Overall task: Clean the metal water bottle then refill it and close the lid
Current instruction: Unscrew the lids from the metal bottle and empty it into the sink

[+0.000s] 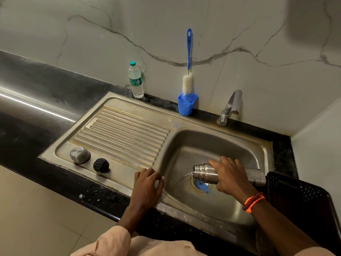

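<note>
Fingers of the right hand curled around the metal bottle, tipped on its side over the sink drain so water ran out. The left hand lay flat on the sink's rim, probably for steadying. Both caps waited on the drainboard.

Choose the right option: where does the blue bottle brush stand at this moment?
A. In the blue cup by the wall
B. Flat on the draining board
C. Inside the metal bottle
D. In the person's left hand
A: the bottle brush stands upright in the blue cup against the wall, while the right hand tips the metal bottle over the sink drain.
</note>
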